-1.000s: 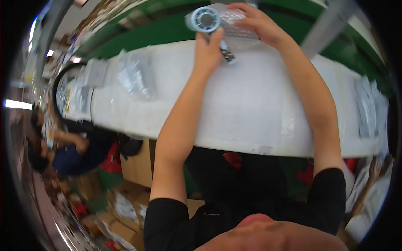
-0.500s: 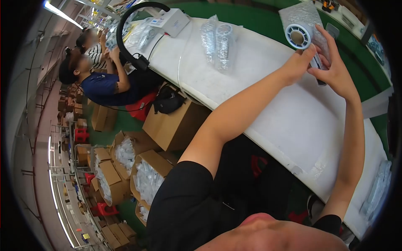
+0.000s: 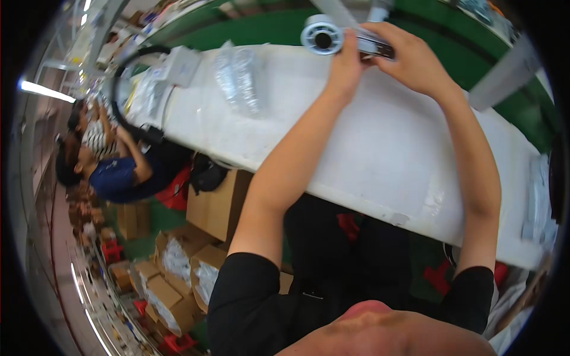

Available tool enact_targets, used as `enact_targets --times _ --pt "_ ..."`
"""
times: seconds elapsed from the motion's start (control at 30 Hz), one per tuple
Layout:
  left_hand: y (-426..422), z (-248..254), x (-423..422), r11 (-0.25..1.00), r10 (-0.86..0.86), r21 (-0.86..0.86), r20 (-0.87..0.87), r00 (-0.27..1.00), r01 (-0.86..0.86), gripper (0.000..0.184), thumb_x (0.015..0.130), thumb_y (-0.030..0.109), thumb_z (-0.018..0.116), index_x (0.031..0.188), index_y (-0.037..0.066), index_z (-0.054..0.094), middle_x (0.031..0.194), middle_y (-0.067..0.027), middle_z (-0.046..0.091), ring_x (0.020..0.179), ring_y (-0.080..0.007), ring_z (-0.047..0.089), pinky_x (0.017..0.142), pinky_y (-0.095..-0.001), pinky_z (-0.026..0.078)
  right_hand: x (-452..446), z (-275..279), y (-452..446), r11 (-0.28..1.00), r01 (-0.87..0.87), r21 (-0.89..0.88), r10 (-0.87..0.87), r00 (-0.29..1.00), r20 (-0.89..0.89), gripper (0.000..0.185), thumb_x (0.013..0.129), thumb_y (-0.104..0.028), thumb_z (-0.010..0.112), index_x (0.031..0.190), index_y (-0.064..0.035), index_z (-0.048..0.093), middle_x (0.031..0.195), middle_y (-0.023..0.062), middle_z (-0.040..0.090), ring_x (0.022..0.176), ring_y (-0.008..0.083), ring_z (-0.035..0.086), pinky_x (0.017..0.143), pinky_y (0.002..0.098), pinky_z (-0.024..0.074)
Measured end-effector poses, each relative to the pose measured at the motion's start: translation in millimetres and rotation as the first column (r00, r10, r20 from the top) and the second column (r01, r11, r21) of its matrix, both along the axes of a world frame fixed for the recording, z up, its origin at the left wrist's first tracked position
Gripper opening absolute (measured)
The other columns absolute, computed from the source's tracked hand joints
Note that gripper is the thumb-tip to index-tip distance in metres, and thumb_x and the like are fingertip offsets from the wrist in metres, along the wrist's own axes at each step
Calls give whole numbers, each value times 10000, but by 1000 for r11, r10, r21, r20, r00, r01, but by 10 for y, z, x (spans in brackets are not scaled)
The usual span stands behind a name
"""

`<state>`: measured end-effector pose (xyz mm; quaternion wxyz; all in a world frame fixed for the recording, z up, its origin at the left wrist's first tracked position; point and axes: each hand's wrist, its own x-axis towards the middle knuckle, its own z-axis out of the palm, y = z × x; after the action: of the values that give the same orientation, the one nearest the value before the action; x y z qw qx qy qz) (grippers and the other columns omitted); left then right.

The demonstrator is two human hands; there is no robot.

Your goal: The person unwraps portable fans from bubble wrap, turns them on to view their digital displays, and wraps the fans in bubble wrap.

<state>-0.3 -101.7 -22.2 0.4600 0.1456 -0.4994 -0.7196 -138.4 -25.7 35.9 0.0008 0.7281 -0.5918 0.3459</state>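
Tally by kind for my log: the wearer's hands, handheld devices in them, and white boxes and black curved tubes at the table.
Wearer's hands: 2 (left hand, right hand)
Round-headed handheld device: 1
White box: 1
Black curved tube: 1
Total: 5

Tube light (image 3: 47,91): glares white, left
Tabletop (image 3: 386,148): brightly lit
Cardboard box (image 3: 217,204): softly blurred
Frame edges: bowed, darkening to black

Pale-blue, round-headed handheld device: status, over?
Left hand, right hand: both holding device. Held near white table's far edge. Clear plastic-wrapped pack lies left, apart from hands.
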Motion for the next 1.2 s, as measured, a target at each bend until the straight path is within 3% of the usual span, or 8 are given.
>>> enact_targets --times 0.17,0.3,0.47,0.67,0.73,0.83,0.97,1.2 --pt "-31 65 20 989 -28 143 -3 1000 28 582 1022 509 397 1281 -7 472 1190 -180 586 1044 -284 618 915 -422 526 -60 -196 -94 994 106 6 -105 991 -78 492 775 -97 619 1261 -169 581 1195 7 656 998 250 642 863 333 512" --pt "-54 34 57 998 -57 25 180 982 54 584 1003 459 484 1374 26 359 1262 -174 543 1101 -296 630 867 -358 525 -255 -370 -272 854 40 -518 -87 994 -68 426 791 -94 621 1216 -118 591 1089 50 658 905 247 636 814 327 518" --pt "-83 -88 73 994 -59 -70 254 965 79 875 992 444 527 1549 90 -48 1569 -157 198 1214 -361 562 923 -377 484 -657 -484 -315 907 324 -268 -251 929 273 388 823 -150 655 1200 -88 593 1050 72 668 812 258 629 716 336 508" --pt "9 -61 28 980 -42 -167 337 941 103 771 1040 319 428 1539 70 -105 1567 -184 229 1191 -337 579 914 -347 491 -1170 -614 -396 827 538 166 -432 417 800 442 831 -195 639 1237 -54 534 979 148 651 643 236 610 614 361 514" --pt "94 45 -4 973 17 -217 376 927 71 749 1044 295 413 1542 75 -101 1560 -186 258 1159 -321 596 908 -341 488 -1198 -561 -276 810 444 383 -459 72 886 471 855 -218 559 1288 -62 460 976 146 632 610 247 607 591 364 512" --pt "113 26 -31 953 38 -288 414 909 92 731 1040 274 418 1546 77 -72 1546 -186 284 1136 -306 602 902 -334 484 -1313 -643 -212 752 469 463 -581 140 802 464 882 -271 499 1297 -78 424 1029 162 610 705 283 626 633 414 510" --pt "79 -24 17 912 120 -399 480 869 94 703 1034 244 428 1550 79 -20 1517 -183 331 1103 -281 609 892 -326 477 -1324 -841 -341 494 837 236 -859 428 279 414 856 -285 555 1224 -107 492 1132 143 539 1001 325 506 862 478 406" --pt "-109 -110 133 867 183 -486 514 838 109 620 1015 201 463 1531 75 144 1414 -159 435 1050 -233 598 883 -310 460 -1125 -984 -176 614 780 -119 -789 610 -74 305 773 -125 576 1077 -98 592 1161 100 536 1051 311 467 975 494 308"
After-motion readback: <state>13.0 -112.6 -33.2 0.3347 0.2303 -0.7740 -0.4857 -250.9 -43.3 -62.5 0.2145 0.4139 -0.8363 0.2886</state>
